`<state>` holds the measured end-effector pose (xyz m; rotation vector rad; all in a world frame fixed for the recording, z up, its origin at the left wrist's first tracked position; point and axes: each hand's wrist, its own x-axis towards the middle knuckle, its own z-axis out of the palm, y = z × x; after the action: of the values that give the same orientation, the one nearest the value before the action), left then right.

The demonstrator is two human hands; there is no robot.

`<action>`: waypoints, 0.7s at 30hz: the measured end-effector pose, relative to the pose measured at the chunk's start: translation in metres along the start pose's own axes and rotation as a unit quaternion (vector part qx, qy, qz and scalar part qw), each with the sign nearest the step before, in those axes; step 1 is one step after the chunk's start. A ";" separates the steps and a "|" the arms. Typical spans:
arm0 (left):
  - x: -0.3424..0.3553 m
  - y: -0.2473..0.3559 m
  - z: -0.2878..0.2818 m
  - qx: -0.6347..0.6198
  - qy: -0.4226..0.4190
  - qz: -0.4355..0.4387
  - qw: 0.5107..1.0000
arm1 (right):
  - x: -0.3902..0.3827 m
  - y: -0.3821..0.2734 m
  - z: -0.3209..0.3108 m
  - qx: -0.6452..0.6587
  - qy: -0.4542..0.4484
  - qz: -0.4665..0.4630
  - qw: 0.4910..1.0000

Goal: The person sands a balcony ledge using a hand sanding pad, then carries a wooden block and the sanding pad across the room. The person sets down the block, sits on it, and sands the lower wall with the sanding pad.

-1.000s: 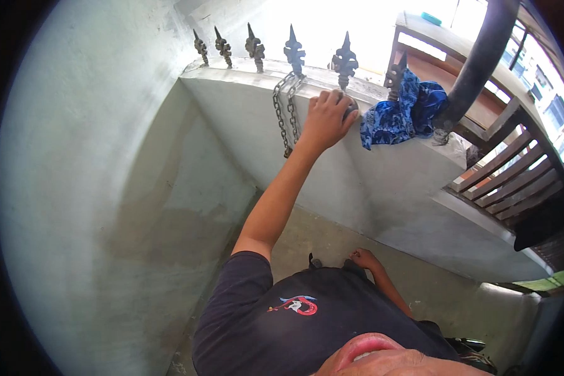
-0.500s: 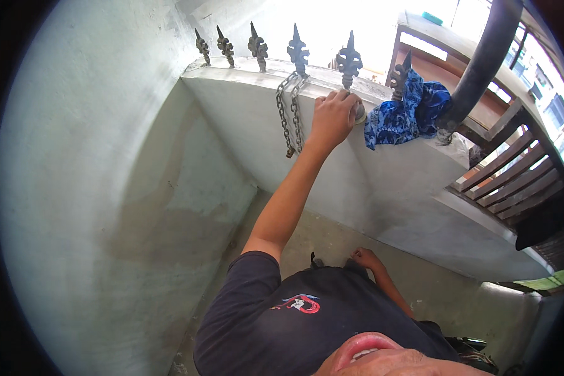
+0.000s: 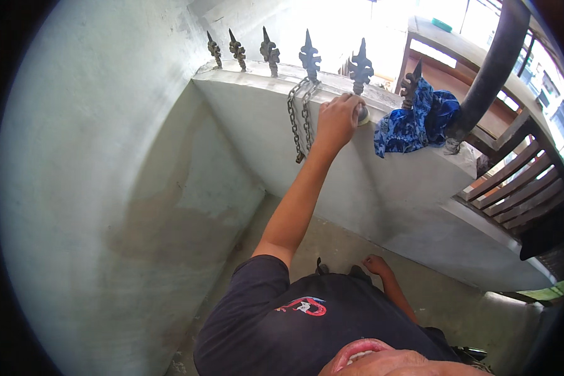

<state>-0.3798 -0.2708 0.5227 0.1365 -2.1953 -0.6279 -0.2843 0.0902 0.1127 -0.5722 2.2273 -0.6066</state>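
My left hand (image 3: 340,119) reaches forward to the top edge of a pale plastered wall (image 3: 244,103). Its fingers are closed over a small round grey thing with a pale yellowish rim (image 3: 363,115), mostly covered by the hand and held against the wall just below a dark metal spearhead finial (image 3: 360,67). To the left of this hand a metal chain (image 3: 294,125) hangs from another finial. A blue patterned cloth (image 3: 413,125) drapes over the wall to its right. Low beside my body, my right hand (image 3: 376,264) hangs with curled fingers, and nothing shows in it.
Several more finials (image 3: 269,53) line the wall top. A thick dark pipe (image 3: 492,69) rises beyond the cloth, near a wooden slatted frame (image 3: 514,182). Another tall wall (image 3: 81,188) closes the left side. Grey floor (image 3: 332,241) lies below.
The view has shifted, so the wall, chain and cloth appear slightly further right and lower. My left hand stays closed over the round thing at the wall's edge; my right hand still hangs low.
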 end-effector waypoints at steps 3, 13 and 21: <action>-0.001 0.003 0.002 0.032 -0.010 0.015 0.999 | 0.001 0.005 -0.006 0.001 0.013 0.010 1.000; 0.000 -0.008 0.004 0.025 0.056 0.012 0.998 | 0.006 0.054 0.011 0.034 0.039 0.046 0.998; -0.002 -0.013 0.002 -0.011 -0.031 -0.016 0.999 | -0.037 0.158 0.017 0.263 0.014 0.231 0.937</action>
<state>-0.3814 -0.2801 0.5136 0.1423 -2.2484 -0.6810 -0.2822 0.2314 0.0314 0.2301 1.9993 -0.9089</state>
